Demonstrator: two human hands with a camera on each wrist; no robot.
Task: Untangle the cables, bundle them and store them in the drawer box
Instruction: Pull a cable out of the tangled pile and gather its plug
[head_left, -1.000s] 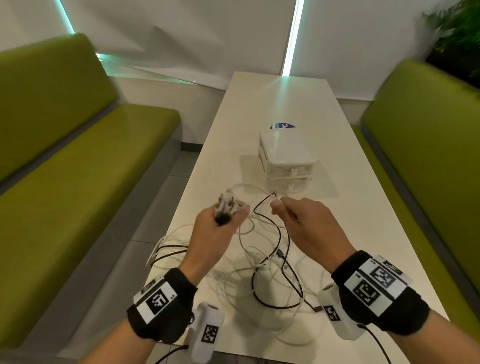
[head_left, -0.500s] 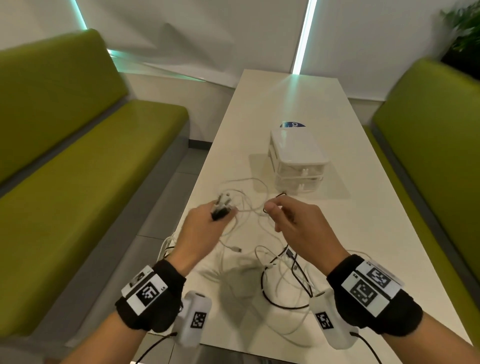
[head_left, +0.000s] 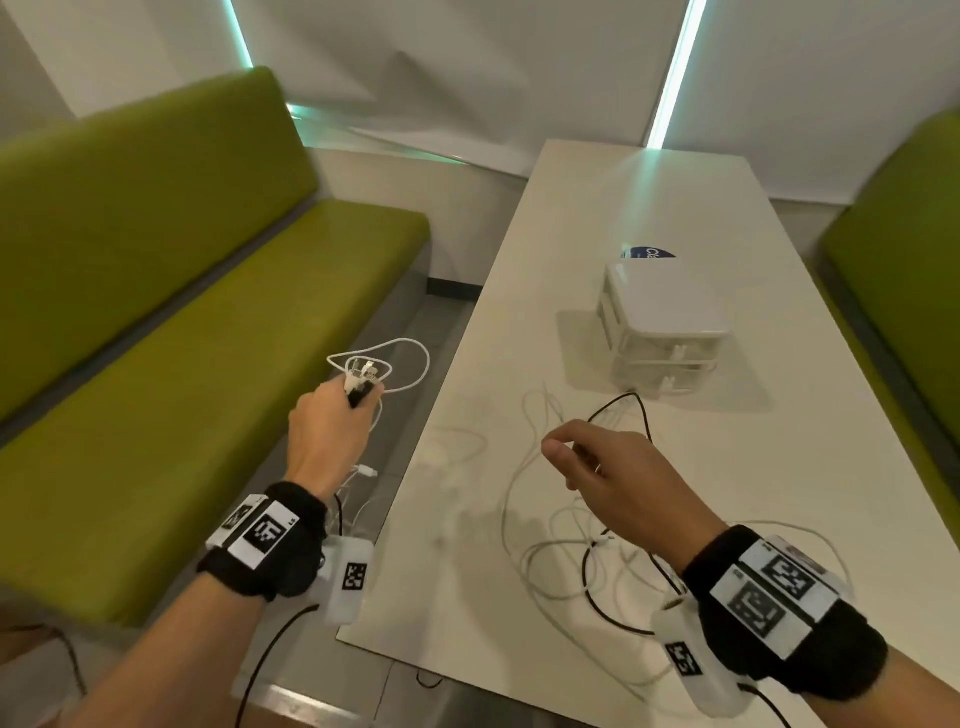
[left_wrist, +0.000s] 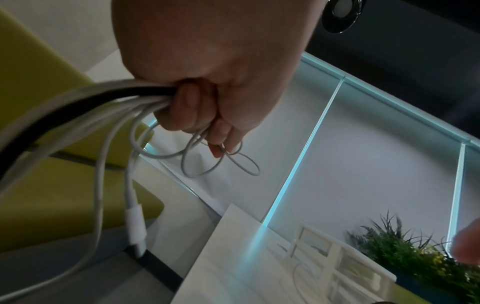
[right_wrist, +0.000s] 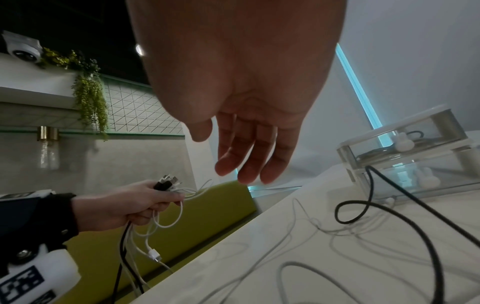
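Head view: left hand (head_left: 327, 431) is off the table's left edge, above the green bench (head_left: 182, 364), fist closed round a bunch of cable ends (head_left: 363, 376), white loops sticking out past the fingers. Right hand (head_left: 618, 478) hovers over the white table (head_left: 779, 467), fingers relaxed, holding nothing. Loose white & black cables (head_left: 587, 551) lie spread on the table near edge; drawer box (head_left: 665, 327) stands farther back, both drawers closed. Left wrist view: fingers (left_wrist: 192, 111) curled tight on several white cables plus one black, a white plug (left_wrist: 136, 228) dangling below. Right wrist view: right hand's fingers (right_wrist: 249, 152) straight, spread, empty; a black cable (right_wrist: 374, 207) loops on the table just in front of the box.
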